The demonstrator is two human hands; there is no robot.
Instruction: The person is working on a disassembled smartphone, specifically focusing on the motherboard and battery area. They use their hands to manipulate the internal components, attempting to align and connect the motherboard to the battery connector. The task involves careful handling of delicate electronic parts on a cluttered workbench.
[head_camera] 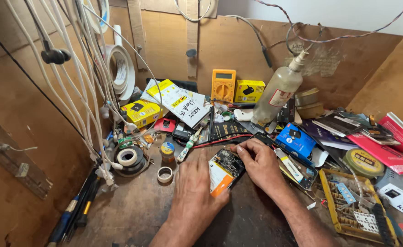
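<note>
We see an opened phone (225,171) lying back-side up near the middle of the table (137,215), its circuit board and orange-and-white battery exposed. Our left hand (197,192) lies flat against the phone's left edge, the thumb pressed along its lower side; this grip steadies the phone rather than closing round it. Our right hand (261,164) comes in from the right, its fingers curled over the phone's upper end, the fingertips touching the board; whether this grip pinches a small tool we cannot tell. The phone thus sits between both hands, touching each. Just beside the right hand lies a blue box (295,142); a small tape roll (164,174) lies left of the left hand.
</note>
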